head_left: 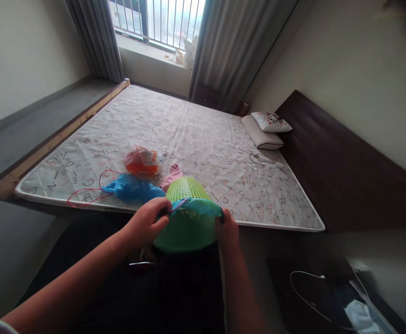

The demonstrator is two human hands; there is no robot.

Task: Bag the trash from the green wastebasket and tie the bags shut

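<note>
A lime-green perforated plastic basket (pixel 185 186) is at the near edge of the mattress, its lower part covered by a thin green plastic bag (pixel 189 234). My left hand (pixel 154 217) pinches the bag's bunched edge at the left. On the other side, my right hand (pixel 228 229) is closed around the bag's edge. Whether its fingers also grip the basket is hidden. Left of the basket lie a crumpled blue plastic bag (pixel 136 189) with a red cord (pixel 80 197), a clear bag with orange contents (pixel 142 162), and a pink cloth (pixel 172 176).
The letter-printed mattress (pixel 189 134) fills the middle, with pillows (pixel 270 123) by the dark headboard (pixel 349 162). A wooden bed rail (pixel 56 137) runs along the left. At lower right, a white cable (pixel 303 297) lies on a dark surface. Grey curtains (pixel 227 51) flank the window.
</note>
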